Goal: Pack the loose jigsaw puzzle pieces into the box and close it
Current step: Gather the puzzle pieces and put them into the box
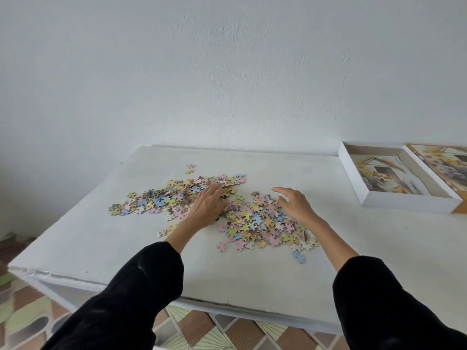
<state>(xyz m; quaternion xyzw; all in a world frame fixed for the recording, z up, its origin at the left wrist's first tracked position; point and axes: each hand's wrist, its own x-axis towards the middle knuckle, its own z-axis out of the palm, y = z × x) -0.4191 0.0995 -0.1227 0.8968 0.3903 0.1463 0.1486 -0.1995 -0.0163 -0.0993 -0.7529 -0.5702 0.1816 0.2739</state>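
Note:
A wide scatter of pastel jigsaw pieces lies across the middle of the white table. My left hand rests flat on the pieces near the centre of the heap, fingers spread and straight. My right hand hovers over the right part of the scatter, fingers relaxed and slightly bent, holding nothing. The open white box stands at the back right of the table with a flower picture lying inside it. Its lid, printed with the same picture, lies just right of the box.
The table backs onto a white wall. Its front edge and left corner drop to a patterned floor. A few stray pieces lie apart at the back of the scatter, and one blue piece lies alone at the front right.

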